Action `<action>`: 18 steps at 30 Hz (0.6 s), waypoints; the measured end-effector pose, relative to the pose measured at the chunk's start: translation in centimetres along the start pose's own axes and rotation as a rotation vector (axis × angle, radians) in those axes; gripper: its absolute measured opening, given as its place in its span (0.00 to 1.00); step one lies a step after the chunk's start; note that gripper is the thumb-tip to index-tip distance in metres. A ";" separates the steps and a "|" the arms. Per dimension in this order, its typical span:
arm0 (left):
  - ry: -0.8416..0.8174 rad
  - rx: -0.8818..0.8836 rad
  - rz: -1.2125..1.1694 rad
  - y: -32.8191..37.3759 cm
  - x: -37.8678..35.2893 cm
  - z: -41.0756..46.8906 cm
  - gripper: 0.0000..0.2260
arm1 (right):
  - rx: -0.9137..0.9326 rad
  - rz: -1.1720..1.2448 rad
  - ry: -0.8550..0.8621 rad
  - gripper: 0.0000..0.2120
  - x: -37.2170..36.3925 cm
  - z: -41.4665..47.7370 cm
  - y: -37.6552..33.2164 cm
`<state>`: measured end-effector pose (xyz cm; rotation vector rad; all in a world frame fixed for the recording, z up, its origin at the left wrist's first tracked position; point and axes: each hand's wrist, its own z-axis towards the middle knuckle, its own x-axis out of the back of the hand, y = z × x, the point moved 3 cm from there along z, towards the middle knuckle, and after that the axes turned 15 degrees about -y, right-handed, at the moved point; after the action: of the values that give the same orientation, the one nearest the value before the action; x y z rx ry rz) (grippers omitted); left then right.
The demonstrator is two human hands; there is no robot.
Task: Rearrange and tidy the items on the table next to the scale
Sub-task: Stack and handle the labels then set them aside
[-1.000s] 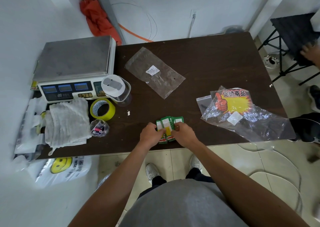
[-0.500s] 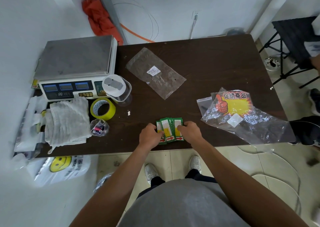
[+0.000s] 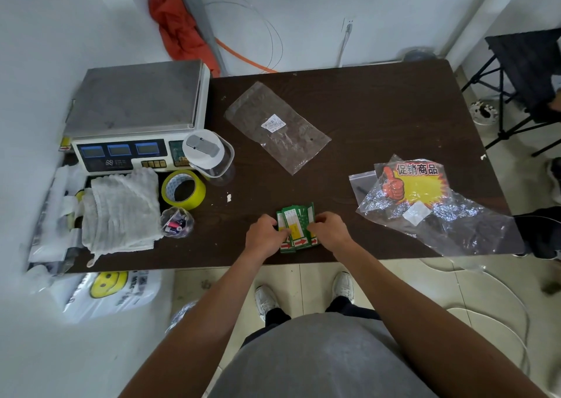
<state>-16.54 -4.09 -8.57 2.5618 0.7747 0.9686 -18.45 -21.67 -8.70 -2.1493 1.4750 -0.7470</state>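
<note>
Left hand [image 3: 263, 236]: fingers curled, pinching the left edge of the green cards [image 3: 297, 230].
Right hand [image 3: 329, 230]: fingers curled, pinching the right edge of the green cards.
Green cards: fanned stack at 6 o'clock on the counter [image 3: 379, 109], by its near edge.
Scale [image 3: 136, 106]: at 10 o'clock, well apart from the green cards.
Tape roll [image 3: 183, 189]: yellow, between them.

Grey top [image 3: 321, 361], dk trousers [image 3: 352, 308], white sneakers [image 3: 265, 299]; forearms [image 3: 218, 303], L hand [image 3: 263, 233] & R hand [image 3: 329, 230] bare.
</note>
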 end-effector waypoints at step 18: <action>-0.017 0.002 -0.115 -0.2 0.3 0.0 0.16 | 0.083 -0.028 0.075 0.14 0.9 0.4 0.0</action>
<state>-16.45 -3.79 -8.53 2.4928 0.9081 0.9095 -17.94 -22.45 -8.78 -2.1050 1.4274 -0.8924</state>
